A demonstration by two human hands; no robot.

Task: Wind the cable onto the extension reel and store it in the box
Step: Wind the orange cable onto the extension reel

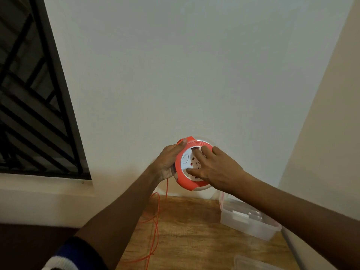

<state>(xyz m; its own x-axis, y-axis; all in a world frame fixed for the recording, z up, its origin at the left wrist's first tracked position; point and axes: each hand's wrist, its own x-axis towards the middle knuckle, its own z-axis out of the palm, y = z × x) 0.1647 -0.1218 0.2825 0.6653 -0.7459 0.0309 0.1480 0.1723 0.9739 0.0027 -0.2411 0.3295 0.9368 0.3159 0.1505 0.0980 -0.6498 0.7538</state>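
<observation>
I hold a round orange and white extension reel (182,175) up in the air in front of the wall. My left hand (168,159) grips its left rim from behind. My right hand (213,168) lies over the white socket face, fingers pressed on it. A thin orange cable (156,217) hangs from the reel's lower left and drops in loose loops onto the wooden table (194,236). A clear plastic box (247,221) stands on the table at the right, below my right forearm.
A clear plastic lid (251,263) lies at the table's near right edge. A white wall is straight ahead. A dark window with a black metal grille (33,106) is on the left, above a ledge.
</observation>
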